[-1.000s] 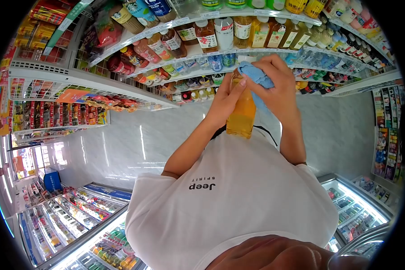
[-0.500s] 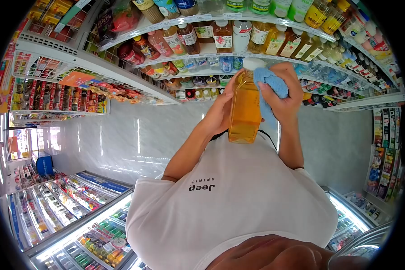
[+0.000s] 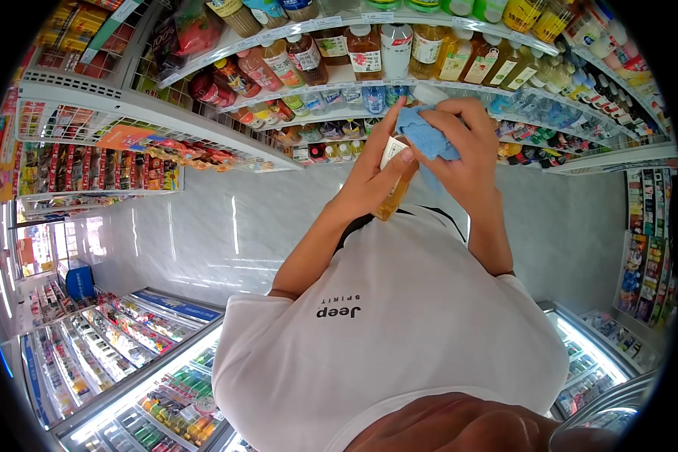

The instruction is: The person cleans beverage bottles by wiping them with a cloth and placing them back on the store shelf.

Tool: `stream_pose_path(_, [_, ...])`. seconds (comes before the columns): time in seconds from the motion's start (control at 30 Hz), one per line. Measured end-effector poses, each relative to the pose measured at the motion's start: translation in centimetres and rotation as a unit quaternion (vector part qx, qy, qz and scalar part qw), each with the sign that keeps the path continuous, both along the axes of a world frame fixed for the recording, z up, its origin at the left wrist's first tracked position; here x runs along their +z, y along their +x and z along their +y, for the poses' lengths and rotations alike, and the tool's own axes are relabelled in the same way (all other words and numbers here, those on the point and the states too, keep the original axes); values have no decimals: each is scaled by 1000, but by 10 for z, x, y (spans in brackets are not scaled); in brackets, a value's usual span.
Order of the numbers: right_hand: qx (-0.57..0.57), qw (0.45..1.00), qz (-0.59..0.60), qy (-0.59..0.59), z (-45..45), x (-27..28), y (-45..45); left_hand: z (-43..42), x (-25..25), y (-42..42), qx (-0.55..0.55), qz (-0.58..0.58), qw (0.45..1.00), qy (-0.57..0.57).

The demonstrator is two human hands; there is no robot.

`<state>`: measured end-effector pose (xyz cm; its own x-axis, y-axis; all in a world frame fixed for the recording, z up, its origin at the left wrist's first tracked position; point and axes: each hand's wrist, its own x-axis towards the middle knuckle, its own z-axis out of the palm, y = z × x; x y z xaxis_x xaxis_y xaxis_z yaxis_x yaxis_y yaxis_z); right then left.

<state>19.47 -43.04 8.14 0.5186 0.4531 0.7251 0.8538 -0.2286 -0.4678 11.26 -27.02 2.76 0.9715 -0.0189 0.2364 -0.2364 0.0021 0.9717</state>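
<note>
A bottle of amber liquid (image 3: 390,205) with a white cap and a pale label is held in front of my chest, tilted. My left hand (image 3: 371,175) is wrapped round its body, thumb across the label. In my right hand (image 3: 463,147) a light blue cloth (image 3: 423,135) is bunched and pressed against the bottle's upper part, below the cap. Cloth and fingers hide much of the bottle, and a fold of the cloth hangs below my right hand.
Curved shelves (image 3: 331,84) of drink bottles stand ahead. To the left is a wire-basket rack (image 3: 68,139) with packets. Lit coolers (image 3: 158,377) lie at the lower left and lower right. Grey floor (image 3: 203,226) shows between them.
The bottle has turned, so its label now shows and its cap leans to the right. My right hand has moved the cloth left across the bottle's upper part.
</note>
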Motion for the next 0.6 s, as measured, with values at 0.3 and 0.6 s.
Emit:
stream_pose_path(0.3, [37,994,103,22,-1,-29,-9,-22,8,15,51,177,928,-324])
stream_pose_path(0.6, [94,992,84,23,-28,-54,-20,-20,-12,34,73,265,821,-500])
